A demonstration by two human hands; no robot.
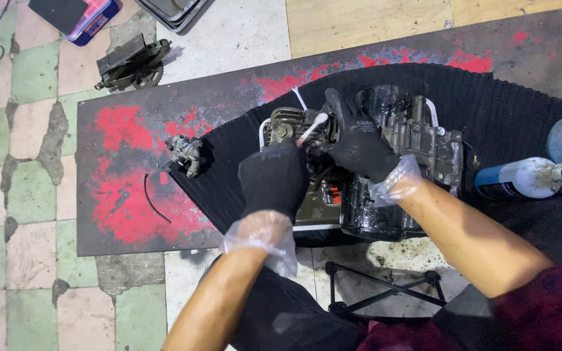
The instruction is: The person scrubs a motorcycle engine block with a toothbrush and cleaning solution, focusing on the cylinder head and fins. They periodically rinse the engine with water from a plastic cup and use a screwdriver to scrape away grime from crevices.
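Gloved hands on greasy engine block

Spray bottle [521, 179], blue with white shoulder and dark nozzle, lying on its side at right edge of black ribbed mat [489, 104]. Blue-and-red box [89, 19] with dark lid at top left on tiled floor [27, 195]. Label print too small to tell.

Engine block [411, 140], dark and oily, resting mid-mat, over red-stained dark board [125, 195]. Left hand [274, 182] in black glove, clear plastic cuff at wrist, grip closed around white brush [312, 127], bristle end up against block's left end. Right hand [359, 143], likewise black-gloved, grip clamped on top of block, just beside brush tip. Hands close together, nearly touching.

Small carburettor-like part [187, 155] lying apart at mat's left edge. Toothed metal assembly [131, 64] farther off, upper left on floor. Black folding stand [385, 286] below block, near knees.
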